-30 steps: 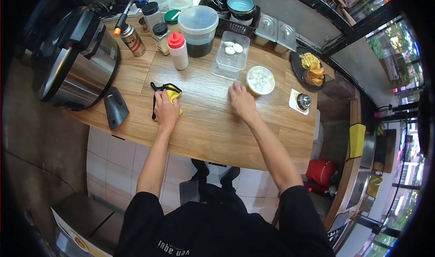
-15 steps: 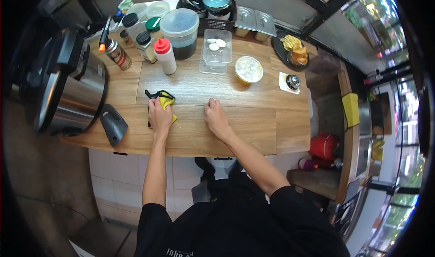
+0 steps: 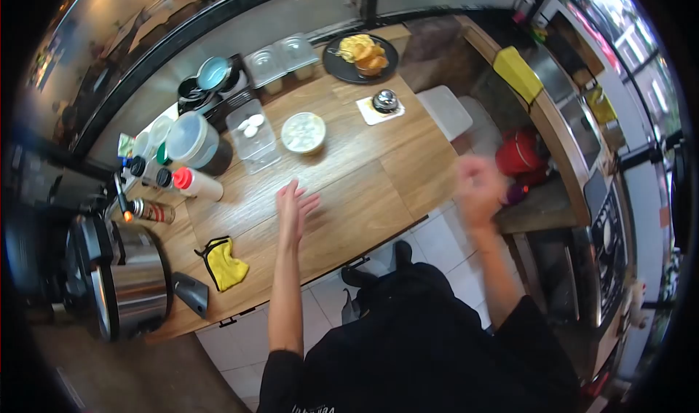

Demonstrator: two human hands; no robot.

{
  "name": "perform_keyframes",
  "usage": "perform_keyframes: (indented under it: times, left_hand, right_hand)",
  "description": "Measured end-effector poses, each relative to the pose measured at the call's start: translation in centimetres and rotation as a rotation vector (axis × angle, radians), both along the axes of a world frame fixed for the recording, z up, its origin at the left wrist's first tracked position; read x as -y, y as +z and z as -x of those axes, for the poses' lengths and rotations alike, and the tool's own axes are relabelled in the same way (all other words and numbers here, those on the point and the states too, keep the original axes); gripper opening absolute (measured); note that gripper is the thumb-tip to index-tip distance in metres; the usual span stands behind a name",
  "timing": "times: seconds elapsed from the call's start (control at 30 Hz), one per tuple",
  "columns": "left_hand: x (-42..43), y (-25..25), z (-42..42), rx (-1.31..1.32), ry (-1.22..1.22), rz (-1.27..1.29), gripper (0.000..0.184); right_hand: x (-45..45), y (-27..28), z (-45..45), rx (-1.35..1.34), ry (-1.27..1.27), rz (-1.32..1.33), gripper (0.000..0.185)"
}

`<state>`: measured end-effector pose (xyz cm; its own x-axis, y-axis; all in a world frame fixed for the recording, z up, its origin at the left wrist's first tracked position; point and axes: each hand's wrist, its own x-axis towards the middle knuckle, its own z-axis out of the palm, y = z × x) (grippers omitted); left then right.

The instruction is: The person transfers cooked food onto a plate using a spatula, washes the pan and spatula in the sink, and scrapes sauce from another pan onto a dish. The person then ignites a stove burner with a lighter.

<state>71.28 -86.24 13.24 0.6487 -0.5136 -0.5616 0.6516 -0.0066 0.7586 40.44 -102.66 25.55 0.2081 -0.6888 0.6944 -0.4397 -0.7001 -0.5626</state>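
My left hand (image 3: pixel 295 207) is over the middle of the wooden table (image 3: pixel 349 202), fingers apart and nothing in it. Off the table's right end, my right hand (image 3: pixel 480 187) is smeared by motion; its fingers look curled, and I cannot make out whether anything is in them. A yellow cloth with black edging (image 3: pixel 229 267) lies crumpled on the table, to the left of my left hand. Beyond that hand stands a round tub with white pieces inside (image 3: pixel 303 131). A clear container (image 3: pixel 255 147) beside the tub has white eggs (image 3: pixel 251 130) in it.
A black plate (image 3: pixel 338 69) bears food at the far right, near a silver bell (image 3: pixel 385 101). A red-capped squeeze bottle (image 3: pixel 200 184), a lidded bucket (image 3: pixel 193 140) and a torch can (image 3: pixel 154 210) line the left. The large cooker (image 3: pixel 131 282) stands at the left end.
My left hand has let go of the yellow cloth and moved right, opening. My right hand has swung right, past the table's end. The view has turned to the right.
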Motion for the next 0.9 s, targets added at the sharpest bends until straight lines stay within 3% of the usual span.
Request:
perform_keyframes:
  times: [0.03,0.07,0.1,0.13,0.2,0.27,0.3,0.37,0.43,0.5,0.57,0.7,0.77,0.8,0.83,0.87,0.9]
  left_hand:
    - [3.3,-0.3,0.8,-0.297,0.007,0.154,0.048]
    - [5.8,-5.5,-2.2,-0.397,-0.101,0.397,0.050]
    - [8.6,-6.7,-2.9,-0.204,-0.105,0.536,0.050]
    - [11.4,-7.9,-3.7,-0.023,-0.087,0.680,0.050]
    - [13.8,-3.9,-4.2,-0.554,0.109,0.578,0.051]
    - [15.6,-4.9,-6.3,-0.331,0.142,0.564,0.058]
    - [16.3,-4.7,-7.0,-0.258,0.159,0.480,0.060]
    - [15.7,-2.7,-5.9,-0.363,0.195,0.357,0.064]
    - [14.5,-2.5,-4.0,-0.037,0.133,0.141,0.065]
    - [11.6,-3.5,-3.7,0.130,0.184,-0.016,0.058]
    - [7.8,-3.9,-3.8,0.249,0.335,-0.099,0.049]
    - [-2.0,-4.4,-4.7,0.385,0.563,-0.231,0.016]
    - [-4.5,-1.6,-1.2,0.405,0.688,-0.177,0.016]
    - [-8.3,-3.2,-3.0,0.427,0.707,-0.200,0.017]
    - [-12.0,-4.9,-4.9,0.448,0.726,-0.224,0.020]
    - [-13.0,-3.7,-3.4,0.478,0.791,-0.261,0.019]
    - [-13.3,-2.7,-1.8,0.504,0.874,-0.303,0.018]
  right_hand:
    - [1.2,4.9,3.7,0.000,-0.144,0.112,0.006]
    - [2.2,8.2,7.7,0.198,-0.220,0.088,0.005]
    - [2.1,12.1,11.3,0.300,-0.493,0.160,0.005]
    - [2.8,15.7,15.8,0.527,-0.476,0.422,0.010]
    - [0.0,21.9,25.7,-0.395,-1.236,1.030,0.008]
    - [-2.2,23.4,28.6,-0.934,-1.797,1.179,0.011]
    - [-2.0,23.2,29.5,-0.583,-1.438,1.364,0.010]
    - [-0.3,22.4,30.9,0.108,-0.656,1.512,0.008]
    - [2.9,19.2,31.5,0.022,-0.575,1.567,0.009]
    - [5.4,17.5,33.6,-0.033,-0.463,1.607,0.009]
    - [6.3,16.6,36.4,-0.158,-0.908,1.469,0.008]
    - [10.4,18.3,40.9,0.316,-0.890,1.462,0.013]
    - [15.7,15.9,46.9,0.391,-1.106,1.234,0.015]
    - [19.7,13.6,50.4,0.352,-1.326,1.042,0.016]
    - [24.5,10.5,54.4,0.165,-1.663,0.776,0.018]
    - [29.9,6.5,58.9,-0.250,-2.117,0.380,0.020]
    - [34.5,2.2,61.7,-0.700,-2.317,0.011,0.023]
